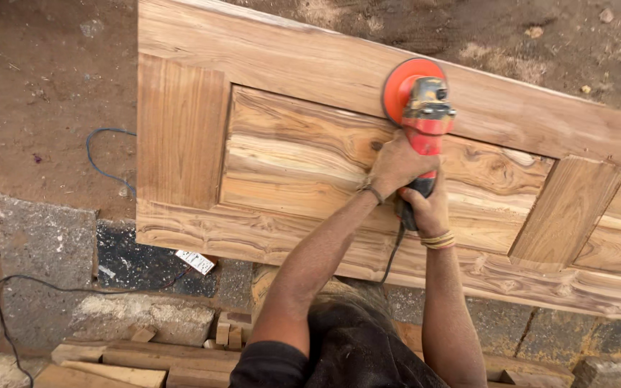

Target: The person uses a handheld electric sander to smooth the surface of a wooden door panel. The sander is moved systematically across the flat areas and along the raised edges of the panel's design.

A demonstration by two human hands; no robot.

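sander [421, 108]: red body, orange round disc, lying on the upper rail of the panelled wooden door [303, 72]
left hand [395, 167]: fingers wrapped over sander body
right hand [429, 208]: fingers curled round black rear handle

- Bare earth ground [37, 79], brown and dusty, with small stones scattered at the upper right.
- Blue cable [98, 162] looping across the dirt at left.
- Black cable [44, 287] trailing over grey stone slabs [41, 244] at lower left.
- Small white printed tag [195, 261] lying just under the wood's lower edge.
- Offcut wood pieces [120, 359] stacked along the bottom left.
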